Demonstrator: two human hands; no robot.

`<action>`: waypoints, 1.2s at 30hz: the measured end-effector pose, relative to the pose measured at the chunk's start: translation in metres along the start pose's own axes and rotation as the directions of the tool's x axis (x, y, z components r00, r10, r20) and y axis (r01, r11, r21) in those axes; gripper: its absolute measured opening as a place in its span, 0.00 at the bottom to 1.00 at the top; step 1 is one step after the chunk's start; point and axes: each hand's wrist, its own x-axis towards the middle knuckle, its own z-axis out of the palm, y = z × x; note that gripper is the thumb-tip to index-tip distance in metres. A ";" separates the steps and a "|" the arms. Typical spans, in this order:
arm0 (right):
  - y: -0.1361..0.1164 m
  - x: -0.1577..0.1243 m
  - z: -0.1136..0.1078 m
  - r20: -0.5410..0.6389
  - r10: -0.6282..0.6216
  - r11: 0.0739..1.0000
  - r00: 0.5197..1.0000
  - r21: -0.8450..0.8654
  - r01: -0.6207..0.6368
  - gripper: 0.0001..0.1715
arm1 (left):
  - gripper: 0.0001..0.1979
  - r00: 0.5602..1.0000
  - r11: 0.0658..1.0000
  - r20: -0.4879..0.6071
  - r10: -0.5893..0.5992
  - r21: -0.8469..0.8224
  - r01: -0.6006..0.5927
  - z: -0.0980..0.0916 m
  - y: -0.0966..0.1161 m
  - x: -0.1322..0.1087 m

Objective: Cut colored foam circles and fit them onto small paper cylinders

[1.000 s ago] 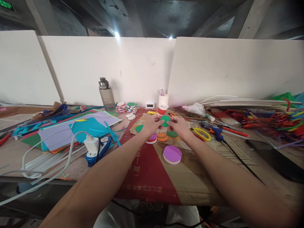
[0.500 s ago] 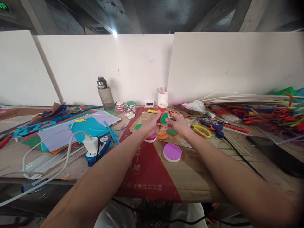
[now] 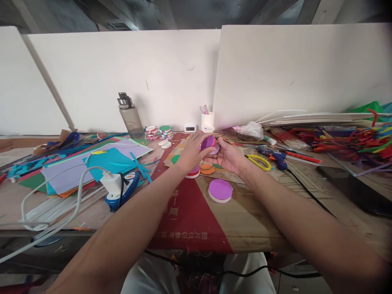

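Both my hands meet over the middle of the cardboard-covered table. My left hand (image 3: 191, 153) and my right hand (image 3: 228, 157) pinch a small round foam disc (image 3: 209, 143) between them; its purple face is turned toward me. Just below the hands lie an orange disc (image 3: 207, 167), a red-and-white disc (image 3: 192, 173) and a green disc (image 3: 175, 159). A larger purple-topped white disc (image 3: 220, 190) rests nearer to me on the cardboard.
Coloured paper sheets (image 3: 92, 163) and a blue glue gun (image 3: 122, 191) with a white charger lie on the left. A water bottle (image 3: 127, 116), pen cup (image 3: 207, 120) and small clock (image 3: 190, 128) stand at the back. Yellow scissors (image 3: 260, 162) and pipe cleaners (image 3: 352, 143) are on the right.
The disc in my hands has been turned over: its green face showed before, its purple face shows now. The camera has tilted down slightly.
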 end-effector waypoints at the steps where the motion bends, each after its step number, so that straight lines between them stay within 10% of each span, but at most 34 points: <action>1: 0.000 0.000 0.000 -0.001 0.000 1.000 1.000 -0.002 0.000 0.23 | 0.20 0.999 0.998 -0.020 -0.044 -0.051 0.043 0.000 0.000 0.000; 5: 0.002 0.002 -0.004 -0.020 -0.033 0.998 0.999 -0.057 0.032 0.08 | 0.14 0.907 0.831 -0.088 -0.412 -0.446 0.334 0.001 -0.006 0.005; 9: 0.003 0.004 -0.013 -0.054 0.015 0.902 0.998 -0.430 -0.037 0.01 | 0.13 0.572 0.252 0.182 -0.800 -0.763 0.595 -0.006 -0.021 0.012; 11: 0.001 0.005 -0.017 -0.047 -0.045 0.727 0.998 -0.687 0.000 0.03 | 0.13 0.492 0.120 0.274 -0.826 -0.768 0.629 -0.010 -0.028 0.012; 15: -0.002 0.004 -0.023 0.157 -0.282 0.308 0.946 -0.919 0.245 0.06 | 0.05 0.603 0.415 0.136 -0.786 -0.607 0.677 -0.010 -0.042 0.005; 19: 0.002 0.004 -0.025 0.343 -0.231 0.093 0.910 -0.924 0.372 0.12 | 0.11 0.742 0.746 -0.093 -0.664 -0.143 0.650 -0.005 -0.054 -0.002; 31: -0.003 -0.013 -0.002 0.434 0.007 -0.469 0.901 -0.794 0.386 0.14 | 0.17 0.850 0.815 -0.043 -0.525 0.260 0.517 -0.010 -0.053 -0.002; 36: -0.007 -0.014 -0.004 0.365 -0.080 -0.426 0.928 -0.854 0.299 0.12 | 0.14 0.868 0.831 -0.055 -0.493 0.266 0.489 -0.012 -0.044 0.001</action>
